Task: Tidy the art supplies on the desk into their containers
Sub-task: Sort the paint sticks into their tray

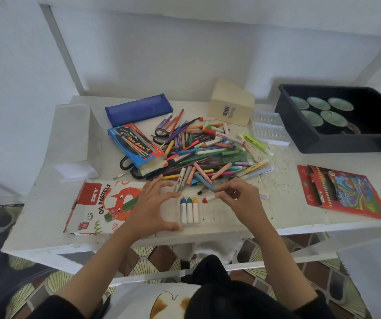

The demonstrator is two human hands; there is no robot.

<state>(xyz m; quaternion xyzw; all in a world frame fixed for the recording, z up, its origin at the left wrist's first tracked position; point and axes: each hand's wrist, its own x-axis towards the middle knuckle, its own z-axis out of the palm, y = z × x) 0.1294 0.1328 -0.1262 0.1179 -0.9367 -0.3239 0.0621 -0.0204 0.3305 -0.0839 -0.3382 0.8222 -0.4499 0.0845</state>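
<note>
A clear plastic pastel tray [210,215] lies at the desk's front edge with three white-wrapped oil pastels [189,210] in its left slots. My left hand [152,208] grips the tray's left end between thumb and fingers. My right hand [237,199] pinches a red-tipped pastel [210,199] just above the tray, beside the three. A big heap of pens, pastels and markers [207,153] fills the middle of the desk.
The oil pastels box [97,208] lies at front left, a blue watercolour pen box [136,146] and blue pencil case [138,109] behind it. A black bin [299,125] holding round cups stands at back right, a red pencil pack [343,192] in front of it. Scissors [161,134] lie in the heap.
</note>
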